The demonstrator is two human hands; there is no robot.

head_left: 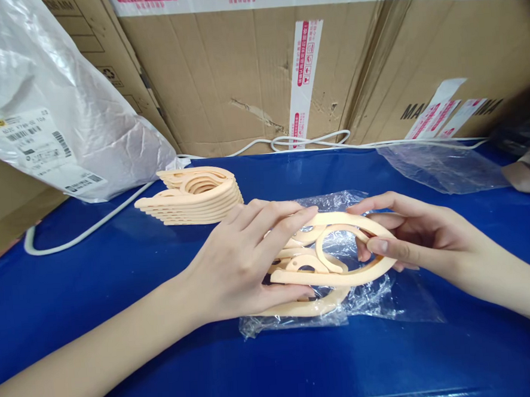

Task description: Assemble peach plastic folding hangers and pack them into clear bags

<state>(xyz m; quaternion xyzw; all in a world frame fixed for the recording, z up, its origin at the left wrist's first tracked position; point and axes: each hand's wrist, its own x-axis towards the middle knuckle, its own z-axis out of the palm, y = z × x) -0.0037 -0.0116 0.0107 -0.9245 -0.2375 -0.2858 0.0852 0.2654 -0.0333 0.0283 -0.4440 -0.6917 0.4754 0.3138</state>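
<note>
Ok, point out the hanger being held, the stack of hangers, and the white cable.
hanger [341, 276], head view, lower curved edge.
stack of hangers [193, 200], head view, top piece.
white cable [91, 229], head view, stretch along the table.

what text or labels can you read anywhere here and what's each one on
"MA": black print on the right cardboard box, cut off by tape; "MA" shows again further right.
Red and white tape strips on the boxes: characters too small to read.
Recycling sign on the left cardboard box.
White shipping label on the grey plastic bag: barcodes and print, too blurred to read.
Peach plastic hangers in the hands: no text.
</note>
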